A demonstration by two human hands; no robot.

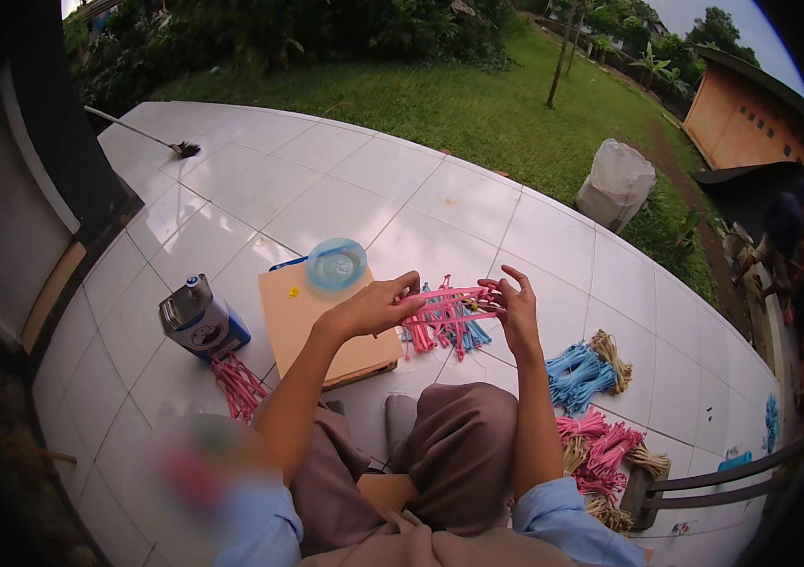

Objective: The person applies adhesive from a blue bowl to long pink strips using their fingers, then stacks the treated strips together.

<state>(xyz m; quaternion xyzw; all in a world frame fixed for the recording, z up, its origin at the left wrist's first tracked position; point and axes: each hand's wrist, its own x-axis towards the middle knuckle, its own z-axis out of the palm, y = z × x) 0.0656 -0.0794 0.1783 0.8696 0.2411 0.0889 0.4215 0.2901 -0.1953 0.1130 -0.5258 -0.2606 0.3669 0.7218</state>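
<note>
Several thin pink strands [456, 306] stretch between my two hands, above the floor in front of my knees. My left hand [369, 308] is closed on their left end, thumb and fingers together. The right end runs to my right hand [515, 309], whose thumb and lower fingers are bent around it while a finger or two stand raised. Whether the strands loop around the fingers is too small to tell. Below and behind them lies a loose pile of pink and blue strands [466, 338]. A peach-coloured board [302, 331] lies left of the pile, beneath my left forearm.
A translucent blue bowl [337, 266] and a small yellow piece [294, 292] sit on the board. A blue-and-white tin [205, 321] stands left, beside pink strands [237, 387]. Right are blue bundles [579, 378], pink bundles [605, 449] and dark wooden furniture [646, 501]. A white sack [616, 184] stands beyond.
</note>
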